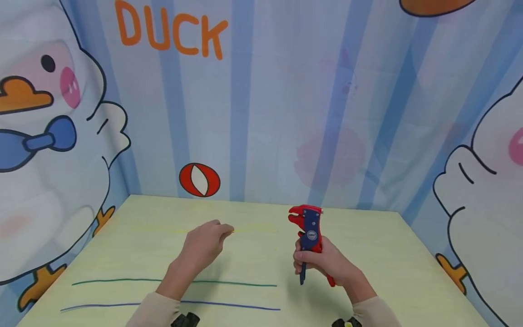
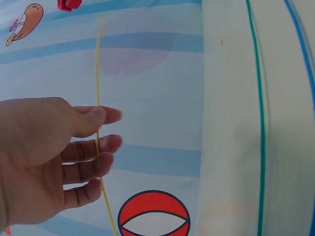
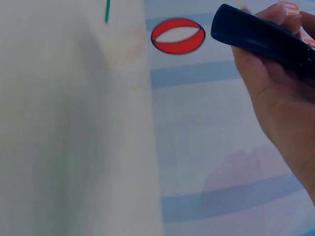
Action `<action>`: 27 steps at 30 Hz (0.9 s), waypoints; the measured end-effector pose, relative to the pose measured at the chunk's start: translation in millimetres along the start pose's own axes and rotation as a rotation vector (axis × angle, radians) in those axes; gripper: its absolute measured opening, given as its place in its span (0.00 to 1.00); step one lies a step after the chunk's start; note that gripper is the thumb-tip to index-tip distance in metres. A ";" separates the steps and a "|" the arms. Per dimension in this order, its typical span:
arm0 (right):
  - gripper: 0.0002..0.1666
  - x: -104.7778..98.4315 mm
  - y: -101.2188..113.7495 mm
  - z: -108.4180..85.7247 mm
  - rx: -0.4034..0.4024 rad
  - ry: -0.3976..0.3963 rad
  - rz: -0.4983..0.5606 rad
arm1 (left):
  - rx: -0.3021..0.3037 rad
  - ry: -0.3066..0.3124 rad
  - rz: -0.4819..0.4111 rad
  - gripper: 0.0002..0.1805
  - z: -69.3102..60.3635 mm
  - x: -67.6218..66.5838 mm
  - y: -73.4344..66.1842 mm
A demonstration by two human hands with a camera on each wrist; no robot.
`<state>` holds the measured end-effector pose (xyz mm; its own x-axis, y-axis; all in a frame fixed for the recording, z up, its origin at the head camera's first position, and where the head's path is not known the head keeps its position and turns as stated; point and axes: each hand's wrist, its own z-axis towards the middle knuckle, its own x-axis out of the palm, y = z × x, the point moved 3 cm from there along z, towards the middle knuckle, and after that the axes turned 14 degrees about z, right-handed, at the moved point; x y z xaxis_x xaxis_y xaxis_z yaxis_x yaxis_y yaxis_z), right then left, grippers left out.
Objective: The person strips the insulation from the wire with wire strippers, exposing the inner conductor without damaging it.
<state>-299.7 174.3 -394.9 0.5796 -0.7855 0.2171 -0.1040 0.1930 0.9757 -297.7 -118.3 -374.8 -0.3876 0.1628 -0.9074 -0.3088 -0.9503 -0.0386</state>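
Between thumb and index finger, my left hand [image 1: 205,245] pinches a thin yellow wire [image 2: 97,64], which extends past both sides of the hand. In the head view the wire is faint against the pale table. My right hand [image 1: 328,262] grips the handles of a red and blue wire stripper [image 1: 311,222], held upright with its red jaws at the top, pointing left. The wire's right end is apart from the jaws. In the right wrist view only a dark handle [image 3: 256,34] of the stripper shows; its head is out of that view.
A green wire [image 1: 234,283] and a blue wire [image 1: 233,304] lie roughly parallel across the near left of the pale yellow table [image 1: 384,272]. A tiny yellow bit [image 2: 222,42] lies on the table. Behind the table hangs a striped blue cloth [image 1: 278,113] with duck prints.
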 end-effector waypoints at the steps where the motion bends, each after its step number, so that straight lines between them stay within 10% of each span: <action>1: 0.14 -2.1 2.3 -1.3 -0.005 -0.022 -0.026 | 0.008 0.026 -0.005 0.09 0.2 3.0 -1.1; 10: 0.19 -8.6 11.2 -1.9 -0.013 -0.106 -0.078 | -0.007 0.189 -0.059 0.06 -1.7 28.8 2.8; 27: 0.15 -8.6 5.4 -0.8 0.028 -0.092 -0.133 | 0.004 0.224 -0.006 0.12 -11.7 62.8 -2.7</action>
<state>-304.5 182.6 -391.5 0.5131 -0.8539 0.0866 -0.0542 0.0685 0.9962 -311.0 -108.6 -436.6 -0.1835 0.1050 -0.9774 -0.3137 -0.9485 -0.0430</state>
